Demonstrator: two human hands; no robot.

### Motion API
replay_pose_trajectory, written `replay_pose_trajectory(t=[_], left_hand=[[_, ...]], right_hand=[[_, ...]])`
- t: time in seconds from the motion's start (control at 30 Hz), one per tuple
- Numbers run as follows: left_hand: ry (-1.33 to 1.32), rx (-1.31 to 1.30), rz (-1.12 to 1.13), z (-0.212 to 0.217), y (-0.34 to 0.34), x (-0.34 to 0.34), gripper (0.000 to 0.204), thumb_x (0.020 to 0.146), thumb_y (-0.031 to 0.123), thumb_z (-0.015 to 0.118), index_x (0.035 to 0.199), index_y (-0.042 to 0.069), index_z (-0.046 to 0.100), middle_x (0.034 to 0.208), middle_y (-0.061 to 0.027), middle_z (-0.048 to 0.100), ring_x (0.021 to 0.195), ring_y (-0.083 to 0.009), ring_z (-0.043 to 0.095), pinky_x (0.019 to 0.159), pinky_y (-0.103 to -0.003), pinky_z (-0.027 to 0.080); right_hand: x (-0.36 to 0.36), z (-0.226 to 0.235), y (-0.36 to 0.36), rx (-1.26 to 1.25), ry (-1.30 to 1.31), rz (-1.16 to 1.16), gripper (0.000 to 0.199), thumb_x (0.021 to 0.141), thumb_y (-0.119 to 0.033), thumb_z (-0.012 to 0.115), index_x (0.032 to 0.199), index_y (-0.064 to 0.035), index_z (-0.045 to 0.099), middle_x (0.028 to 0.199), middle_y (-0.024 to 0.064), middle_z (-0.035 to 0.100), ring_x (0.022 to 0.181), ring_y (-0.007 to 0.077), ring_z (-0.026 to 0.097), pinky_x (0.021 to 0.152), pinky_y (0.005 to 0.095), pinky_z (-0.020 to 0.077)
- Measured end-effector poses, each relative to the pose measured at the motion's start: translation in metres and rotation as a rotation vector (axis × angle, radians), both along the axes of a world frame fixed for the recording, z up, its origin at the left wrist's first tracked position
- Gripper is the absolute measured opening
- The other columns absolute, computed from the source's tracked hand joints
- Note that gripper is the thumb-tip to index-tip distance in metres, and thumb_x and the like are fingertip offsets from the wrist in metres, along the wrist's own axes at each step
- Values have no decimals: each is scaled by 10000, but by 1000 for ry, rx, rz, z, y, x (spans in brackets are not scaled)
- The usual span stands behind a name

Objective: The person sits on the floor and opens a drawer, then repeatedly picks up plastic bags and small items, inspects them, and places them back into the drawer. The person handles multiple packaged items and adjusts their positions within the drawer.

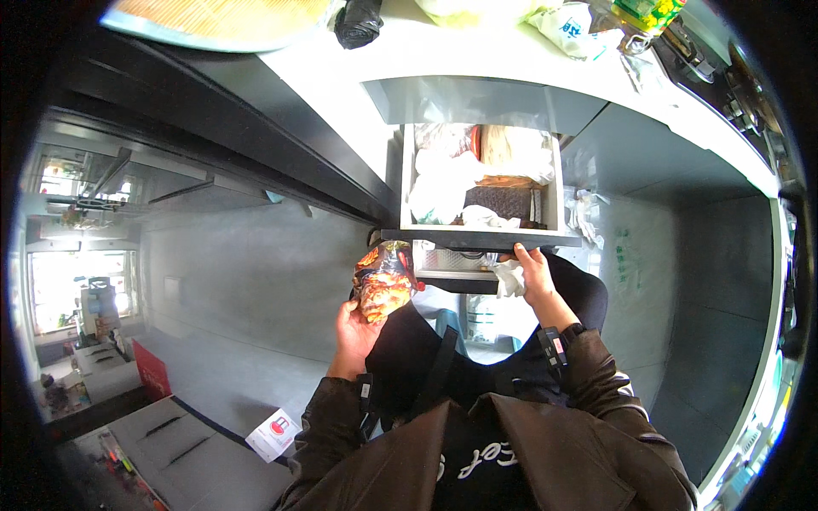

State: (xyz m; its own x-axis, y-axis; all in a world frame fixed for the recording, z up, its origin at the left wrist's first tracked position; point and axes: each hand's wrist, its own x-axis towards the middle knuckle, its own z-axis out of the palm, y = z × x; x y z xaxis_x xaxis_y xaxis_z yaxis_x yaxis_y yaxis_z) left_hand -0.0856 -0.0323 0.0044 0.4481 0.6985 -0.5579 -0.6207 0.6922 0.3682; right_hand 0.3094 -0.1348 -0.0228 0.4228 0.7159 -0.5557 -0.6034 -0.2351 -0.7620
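Note:
My left hand [354,338] is closed round the lower end of a glossy food packet [383,281] with a picture of reddish-orange cooked food on it. The packet is held up just left of an open drawer [407,192]. My right hand [535,274] has its fingers at the dark drawer front [460,239], near the right end. A crumpled white piece [509,278], tissue or thin plastic, lies against that hand; whether the fingers grip it I cannot tell. Inside the drawer are white plastic bags [439,189], a packet of pale strips [504,146] and a dark brown pack [498,202].
Below the open drawer a second drawer [456,275] stands partly out. A white countertop [477,55] runs above, with a black bag [359,23], a white bag [573,30] and a round woven tray [217,19]. A white printed box [273,434] sits at lower left.

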Motion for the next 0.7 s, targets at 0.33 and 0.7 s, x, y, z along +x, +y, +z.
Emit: replay_pose_trajectory(t=[0.33, 0.7], left_hand=[[-7, 33, -41, 3, 1, 6, 482, 967, 289, 564, 1330, -29, 573, 1342, -165, 656, 1250, -299, 628, 1072, -445, 503], [-19, -2, -16, -6, -1, 3, 416, 1009, 280, 490, 1291, -11, 582, 1258, -137, 687, 1096, -250, 669, 833, -382, 548]], right_hand=[[103, 147, 95, 118, -305, 189, 389, 996, -300, 637, 1228, 8, 693, 1069, 114, 728, 967, 211, 691, 834, 347, 577], [164, 152, 208, 416, 247, 27, 263, 1014, -248, 613, 1140, -19, 644, 1033, 120, 753, 903, 287, 747, 843, 434, 619]])
